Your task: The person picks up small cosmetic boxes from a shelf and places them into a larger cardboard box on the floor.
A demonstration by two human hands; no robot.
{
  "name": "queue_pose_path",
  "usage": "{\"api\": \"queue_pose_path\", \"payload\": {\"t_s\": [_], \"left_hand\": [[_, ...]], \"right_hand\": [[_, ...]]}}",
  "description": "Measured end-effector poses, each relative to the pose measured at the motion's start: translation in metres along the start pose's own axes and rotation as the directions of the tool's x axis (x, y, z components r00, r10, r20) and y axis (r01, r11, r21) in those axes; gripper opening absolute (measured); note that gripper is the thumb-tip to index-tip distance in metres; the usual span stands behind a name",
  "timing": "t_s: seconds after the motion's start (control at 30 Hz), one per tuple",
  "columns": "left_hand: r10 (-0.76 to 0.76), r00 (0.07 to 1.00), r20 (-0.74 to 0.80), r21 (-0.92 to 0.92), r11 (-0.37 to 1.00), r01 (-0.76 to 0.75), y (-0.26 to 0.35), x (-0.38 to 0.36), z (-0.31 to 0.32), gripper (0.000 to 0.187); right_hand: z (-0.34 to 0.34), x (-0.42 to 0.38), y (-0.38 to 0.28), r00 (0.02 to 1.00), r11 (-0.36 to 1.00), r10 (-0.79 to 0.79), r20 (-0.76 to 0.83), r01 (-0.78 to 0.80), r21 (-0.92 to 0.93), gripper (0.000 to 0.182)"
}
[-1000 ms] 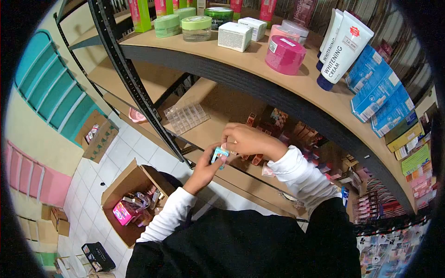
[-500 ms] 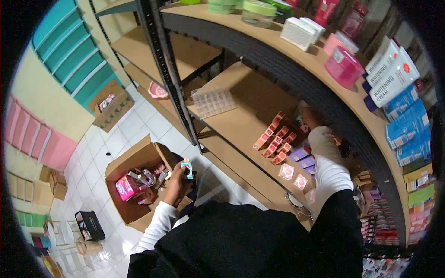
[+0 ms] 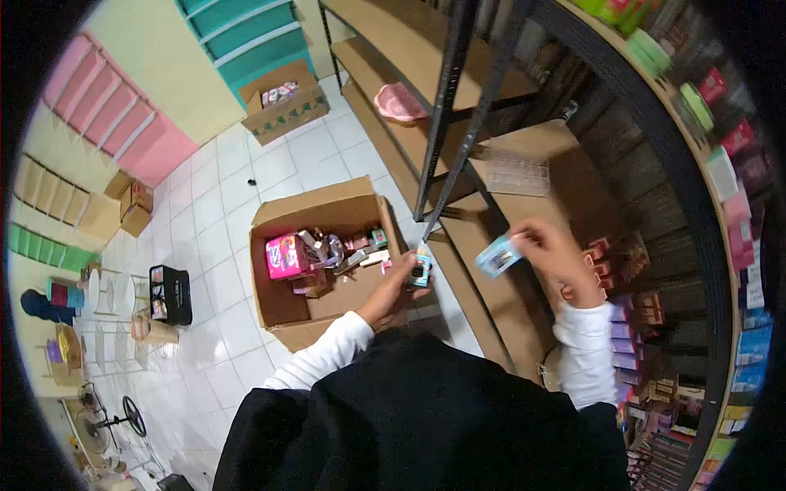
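Near the right side of a cardboard box (image 3: 315,337), my left hand (image 3: 391,293) is closed on a small teal box (image 3: 419,270). My right hand (image 3: 550,252) pinches a light blue packet (image 3: 498,256), slightly blurred, in front of the shelf (image 3: 550,214). Inside the cardboard box lie a pink package (image 3: 286,256) and several small cosmetic items (image 3: 332,250). Small red boxes (image 3: 600,263) stand on the shelf, partly hidden behind my right hand, with purple boxes (image 3: 625,344) beside them. A clear divided tray (image 3: 517,176) rests farther back on that shelf.
Black shelf posts (image 3: 446,106) rise ahead. A pink basket (image 3: 399,102) sits on a lower shelf. Another carton (image 3: 286,110) stands by the wall, and a black case (image 3: 170,295) is on the tiled floor at left. Products line the upper shelf (image 3: 696,147) at right.
My right hand has come out from deep in the shelf, now with the light blue packet in it. The view has turned toward the left; my left hand still holds a small box.
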State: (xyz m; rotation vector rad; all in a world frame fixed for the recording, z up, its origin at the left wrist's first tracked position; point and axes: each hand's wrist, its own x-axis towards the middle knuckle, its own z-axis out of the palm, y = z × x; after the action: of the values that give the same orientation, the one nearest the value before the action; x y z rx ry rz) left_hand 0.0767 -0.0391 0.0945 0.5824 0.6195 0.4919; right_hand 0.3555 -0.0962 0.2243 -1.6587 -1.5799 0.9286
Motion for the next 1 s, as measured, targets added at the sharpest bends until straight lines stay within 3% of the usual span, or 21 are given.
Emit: {"api": "queue_pose_path", "payload": {"t_s": [0.03,0.13,0.2,0.33,0.43,0.57,0.6,0.67,0.7,0.8,0.83,0.9,1.0], "left_hand": [[-0.003,1.000,-0.005,0.011,1.000,0.003,-0.001,-0.002,-0.003,0.051],[-0.020,1.000,-0.002,0.074,0.997,0.020,0.001,-0.009,-0.018,0.071],[-0.054,0.999,0.006,0.199,0.979,0.051,0.011,-0.015,-0.028,0.064],[0.001,0.999,-0.032,0.201,0.980,0.006,0.012,-0.017,-0.065,0.052],[-0.034,0.980,-0.195,0.128,0.990,0.059,0.021,-0.018,-0.099,0.042],[-0.019,0.927,-0.375,0.172,0.981,0.090,0.016,0.008,-0.174,0.037],[-0.032,0.925,-0.379,0.155,0.983,0.098,-0.002,0.021,-0.202,0.038],[-0.055,0.919,-0.390,0.122,0.986,0.110,-0.041,0.052,-0.256,0.039],[-0.101,0.896,-0.433,0.170,0.967,0.191,-0.047,0.059,-0.263,0.042],[-0.117,0.776,-0.620,0.271,0.896,0.352,-0.077,0.091,-0.278,0.050],[-0.136,0.783,-0.607,0.231,0.913,0.337,-0.097,0.105,-0.292,0.051],[-0.174,0.797,-0.579,0.148,0.938,0.313,-0.131,0.126,-0.315,0.054],[-0.157,0.713,-0.683,0.154,0.924,0.351,-0.144,0.146,-0.308,0.054]], "right_hand": [[0.033,0.014,0.001,0.996,0.997,-0.045,0.073,0.039,0.073,0.015],[0.104,0.046,-0.013,0.969,0.999,-0.025,0.247,0.016,0.036,0.017],[0.142,0.062,-0.007,0.961,1.000,-0.004,0.277,0.002,0.008,0.018],[0.192,0.080,-0.014,0.984,0.996,0.027,0.174,-0.012,-0.087,0.025],[0.224,0.092,0.009,0.991,0.967,-0.052,-0.122,0.019,-0.254,0.029],[0.268,0.094,0.061,0.956,0.855,0.146,-0.253,-0.250,-0.454,0.044],[0.286,0.090,0.094,0.969,0.866,0.076,-0.235,-0.181,-0.465,0.048],[0.302,0.082,0.096,0.954,0.896,0.135,-0.267,-0.233,-0.379,0.046],[0.308,0.082,0.094,0.946,0.907,0.166,-0.279,-0.258,-0.334,0.046],[0.308,0.086,0.100,0.947,0.862,0.040,-0.319,-0.195,-0.469,0.041],[0.308,0.087,0.104,0.942,0.836,-0.013,-0.335,-0.173,-0.520,0.040],[0.305,0.087,0.105,0.951,0.824,0.027,-0.308,-0.196,-0.531,0.038],[0.299,0.092,0.094,0.953,0.827,0.097,-0.286,-0.237,-0.510,0.038]]}}
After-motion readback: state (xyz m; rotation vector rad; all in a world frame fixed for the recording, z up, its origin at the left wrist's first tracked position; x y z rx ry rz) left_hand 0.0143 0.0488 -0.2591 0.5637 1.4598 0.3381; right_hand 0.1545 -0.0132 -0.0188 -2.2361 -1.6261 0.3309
